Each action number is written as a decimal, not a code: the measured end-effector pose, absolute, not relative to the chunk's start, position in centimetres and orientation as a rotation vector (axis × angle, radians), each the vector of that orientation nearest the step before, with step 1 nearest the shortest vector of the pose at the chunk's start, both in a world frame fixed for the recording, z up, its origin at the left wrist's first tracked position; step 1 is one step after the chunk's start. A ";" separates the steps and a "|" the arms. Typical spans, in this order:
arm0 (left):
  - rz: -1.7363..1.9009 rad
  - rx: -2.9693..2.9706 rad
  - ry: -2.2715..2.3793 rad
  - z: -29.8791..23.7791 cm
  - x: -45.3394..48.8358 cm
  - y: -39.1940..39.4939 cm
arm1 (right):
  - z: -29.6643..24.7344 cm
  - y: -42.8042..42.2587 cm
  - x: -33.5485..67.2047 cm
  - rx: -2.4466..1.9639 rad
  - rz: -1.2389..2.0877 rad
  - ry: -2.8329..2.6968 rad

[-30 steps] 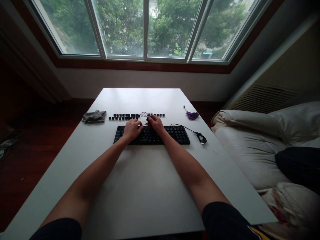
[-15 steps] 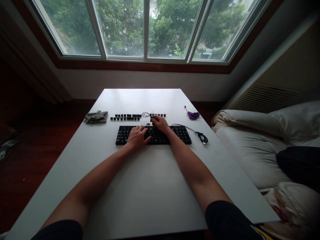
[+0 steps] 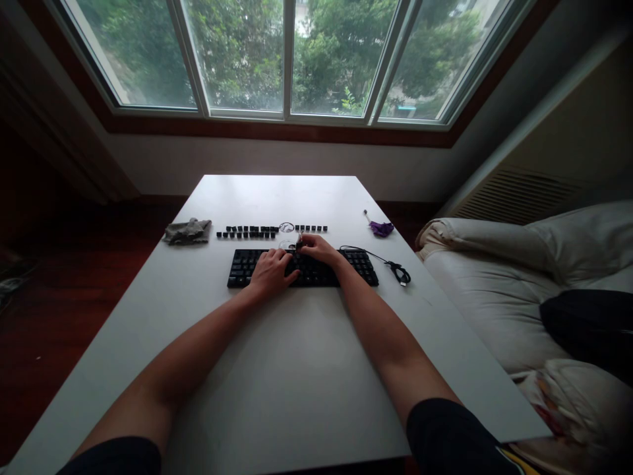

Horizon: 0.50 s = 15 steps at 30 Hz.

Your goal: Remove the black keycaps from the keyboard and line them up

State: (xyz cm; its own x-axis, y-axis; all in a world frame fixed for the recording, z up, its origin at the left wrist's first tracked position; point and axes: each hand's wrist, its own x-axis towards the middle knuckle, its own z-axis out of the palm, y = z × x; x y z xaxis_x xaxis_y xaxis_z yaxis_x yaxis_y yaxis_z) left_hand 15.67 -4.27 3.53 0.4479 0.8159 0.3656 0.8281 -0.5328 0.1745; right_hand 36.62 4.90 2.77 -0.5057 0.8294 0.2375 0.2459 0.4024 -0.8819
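Note:
A black keyboard (image 3: 356,264) lies across the middle of the white table (image 3: 287,376). My left hand (image 3: 271,270) rests flat on its middle keys with the fingers stretched forward. My right hand (image 3: 319,249) is at the keyboard's far edge, fingers pinched round a thin wire keycap puller (image 3: 299,239) that points down at the top row. Just behind the keyboard, loose black keycaps (image 3: 247,231) lie in a row, with a shorter row (image 3: 311,228) to the right. A small round ring (image 3: 286,227) lies between the two rows.
A crumpled grey cloth (image 3: 188,231) lies at the table's left edge. A purple object (image 3: 380,228) sits at the right, and the keyboard's black cable (image 3: 398,270) coils near the right edge. White bedding (image 3: 494,284) is beside the table, windows beyond.
My left hand slid back from the far edge onto the middle keys. My right hand reached toward the keycap rows, then drew back to the top row with the puller.

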 end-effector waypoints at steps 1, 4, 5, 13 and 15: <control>-0.642 -2.648 -1.508 3.5 15.7 -4.3 | 2.7 4.9 36.6 -0.909 1.082 -1.983; -0.641 -2.650 -1.519 3.5 15.7 -4.3 | 2.5 4.8 36.4 -0.923 1.008 -1.963; -0.639 -2.650 -1.520 3.5 15.7 -4.2 | 2.4 4.8 36.4 -0.933 0.972 -1.941; -0.624 -2.641 -1.537 3.6 15.8 -4.0 | 1.3 4.9 36.2 -0.959 0.975 -1.801; -0.629 -2.634 -1.545 3.6 15.8 -3.9 | 1.4 4.8 36.2 -0.957 0.993 -1.798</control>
State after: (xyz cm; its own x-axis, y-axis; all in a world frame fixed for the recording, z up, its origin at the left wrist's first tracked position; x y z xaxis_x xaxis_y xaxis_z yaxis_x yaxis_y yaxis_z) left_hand 15.75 -3.90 3.59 0.4277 0.8322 0.3528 0.8418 -0.5089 0.1800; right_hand 36.17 4.83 1.38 -0.3478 0.8864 0.3055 0.2132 0.3921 -0.8949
